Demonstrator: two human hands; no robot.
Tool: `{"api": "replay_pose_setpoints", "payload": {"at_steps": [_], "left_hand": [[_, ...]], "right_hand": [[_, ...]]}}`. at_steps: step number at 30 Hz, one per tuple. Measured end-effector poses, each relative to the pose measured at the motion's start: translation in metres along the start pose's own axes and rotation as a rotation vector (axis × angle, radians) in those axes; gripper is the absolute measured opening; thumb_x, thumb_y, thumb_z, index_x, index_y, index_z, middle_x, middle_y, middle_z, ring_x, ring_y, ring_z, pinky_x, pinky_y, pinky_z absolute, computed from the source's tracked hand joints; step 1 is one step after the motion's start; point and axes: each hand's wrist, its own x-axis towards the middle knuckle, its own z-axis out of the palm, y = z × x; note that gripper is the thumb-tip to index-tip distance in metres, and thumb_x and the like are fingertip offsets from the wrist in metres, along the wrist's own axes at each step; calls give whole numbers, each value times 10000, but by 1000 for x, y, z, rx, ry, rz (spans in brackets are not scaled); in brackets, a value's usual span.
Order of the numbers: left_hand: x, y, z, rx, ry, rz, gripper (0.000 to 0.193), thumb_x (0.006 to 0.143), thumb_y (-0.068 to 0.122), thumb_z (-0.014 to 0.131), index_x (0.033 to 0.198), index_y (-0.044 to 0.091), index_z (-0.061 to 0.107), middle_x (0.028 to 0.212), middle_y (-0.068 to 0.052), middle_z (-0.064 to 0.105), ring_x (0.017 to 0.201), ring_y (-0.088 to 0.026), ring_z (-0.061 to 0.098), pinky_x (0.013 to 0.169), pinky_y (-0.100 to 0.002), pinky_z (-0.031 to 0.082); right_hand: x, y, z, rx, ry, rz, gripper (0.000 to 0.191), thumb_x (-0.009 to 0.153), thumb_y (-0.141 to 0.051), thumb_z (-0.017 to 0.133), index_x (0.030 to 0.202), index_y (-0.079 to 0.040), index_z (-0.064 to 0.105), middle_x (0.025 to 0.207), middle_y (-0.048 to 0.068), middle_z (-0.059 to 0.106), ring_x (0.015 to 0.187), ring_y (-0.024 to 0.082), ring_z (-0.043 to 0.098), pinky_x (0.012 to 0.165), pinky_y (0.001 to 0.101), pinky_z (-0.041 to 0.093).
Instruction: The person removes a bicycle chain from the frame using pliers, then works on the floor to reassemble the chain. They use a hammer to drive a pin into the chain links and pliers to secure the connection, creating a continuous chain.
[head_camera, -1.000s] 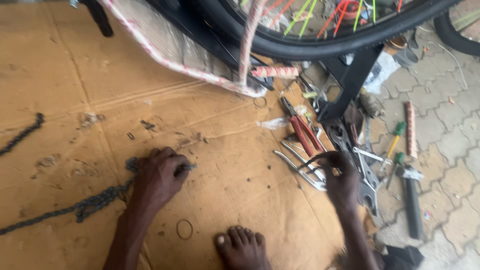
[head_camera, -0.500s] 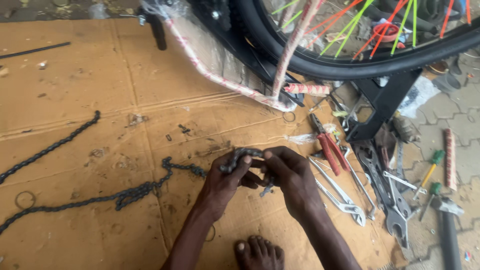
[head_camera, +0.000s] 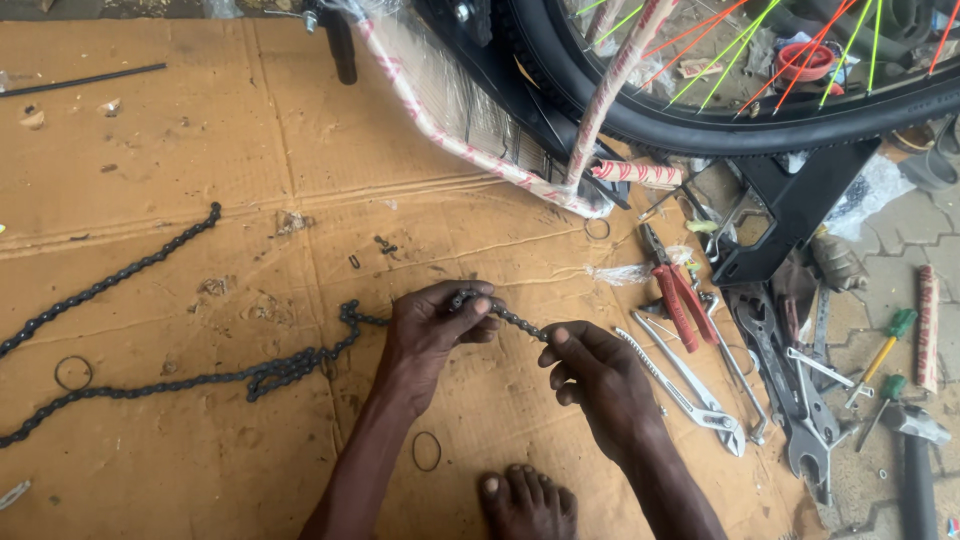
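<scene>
**Both hands pinch a bicycle chain taut over the cardboard**

The left hand (head_camera: 432, 330) closes its fingertips on one end of a short stretch of dark bicycle chain (head_camera: 250, 375), and the right hand (head_camera: 600, 375) pinches the same stretch a little further along, so the links run straight between the two hands just above the cardboard sheet (head_camera: 200, 150). From the left hand the chain drops to the cardboard and trails away leftward in a loose, partly doubled line. A second length of chain (head_camera: 110, 280) lies apart from it, higher on the sheet.

No box or tray is in view; the tools lie loose on the right edge of the cardboard and the paving. Red-handled pliers (head_camera: 678, 295) sit just beside silver slip-joint pliers (head_camera: 690, 385), with spanners (head_camera: 785, 390) further right and two green-handled screwdrivers (head_camera: 885, 345) on the paving stones. A bicycle wheel (head_camera: 760, 125) with bright spokes stands at the top, beside a wrapped frame tube (head_camera: 450, 140). A small wire ring (head_camera: 427, 451) lies on the cardboard near a bare foot (head_camera: 525, 505).
</scene>
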Motion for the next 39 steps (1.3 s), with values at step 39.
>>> {"api": "replay_pose_setpoints", "payload": {"at_steps": [39], "left_hand": [[1,7,-21,-17,133,25,266,853,172,801,1063,11,773,882,-84,767,728,-156,696,667,-324,594]], "right_hand": [[-6,8,-25,395,-100,-29,397,959,8,536,1349,70,570,1320,216,673,1255,266,638,1038,367,516]]}}
